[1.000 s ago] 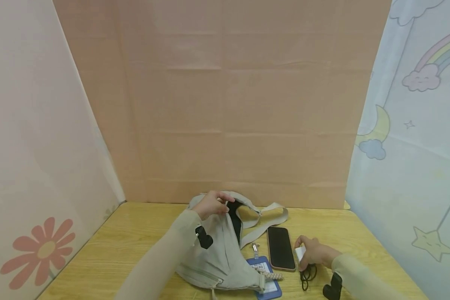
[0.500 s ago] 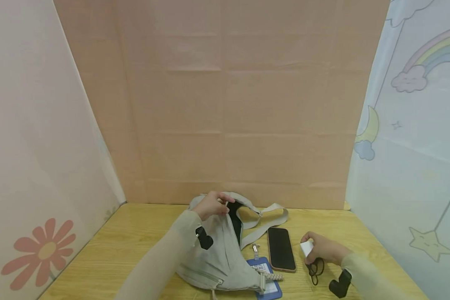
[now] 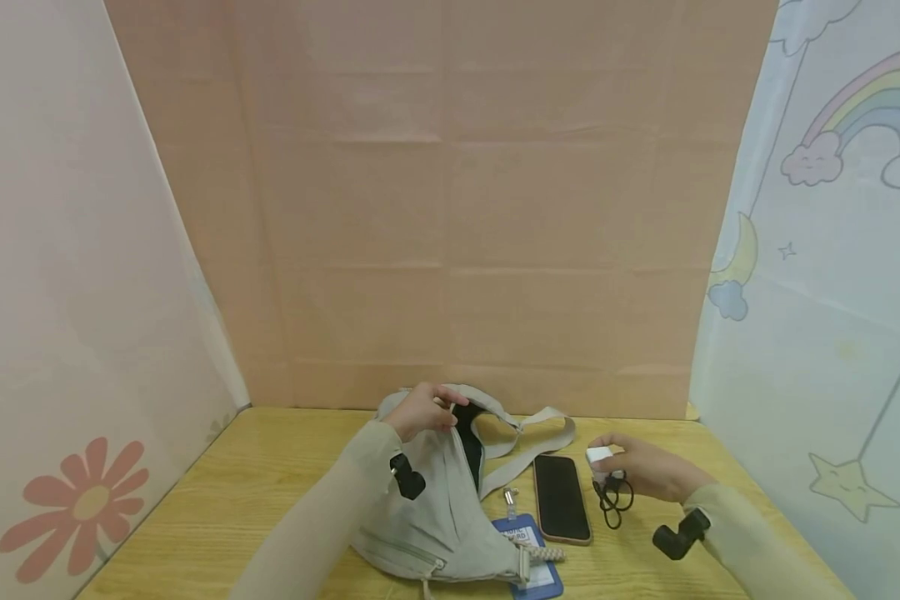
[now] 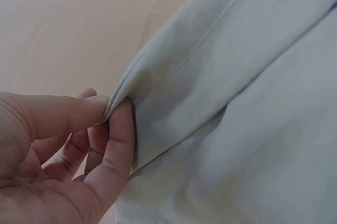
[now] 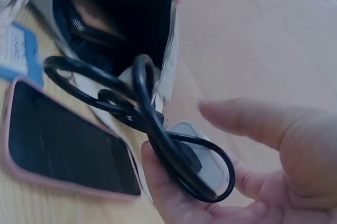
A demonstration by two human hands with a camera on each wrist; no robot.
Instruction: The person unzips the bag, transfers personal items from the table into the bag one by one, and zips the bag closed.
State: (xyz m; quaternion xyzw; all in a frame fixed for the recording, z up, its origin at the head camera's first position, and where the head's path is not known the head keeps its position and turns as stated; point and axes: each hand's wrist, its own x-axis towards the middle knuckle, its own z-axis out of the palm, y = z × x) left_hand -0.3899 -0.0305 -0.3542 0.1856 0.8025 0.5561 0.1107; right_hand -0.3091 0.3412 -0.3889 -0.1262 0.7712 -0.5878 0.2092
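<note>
A pale grey sling bag [image 3: 427, 517] lies on the wooden table with its dark-lined mouth spread. My left hand [image 3: 422, 411] pinches the rim of that mouth; in the left wrist view, the fabric edge [image 4: 120, 90] sits between thumb and finger. To the right of the phone, my right hand [image 3: 648, 468] holds a white charger plug [image 3: 600, 455] above the table. From the plug hangs a looped black cable [image 5: 145, 103]. In the right wrist view, a brown item [image 5: 92, 11] shows inside the bag, its kind unclear in the shadow.
A black-screened phone [image 3: 562, 498] in a pinkish case lies between the bag and my right hand. Partly under the bag is a blue badge holder [image 3: 543, 579] with a metal clip. The bag's strap [image 3: 547, 433] loops behind the phone. A brown backdrop [image 3: 450, 250] rises behind the table.
My right hand has lifted the charger and its cable off the table, first shifting right, then up and back left beside the phone. The left hand stays on the bag's rim.
</note>
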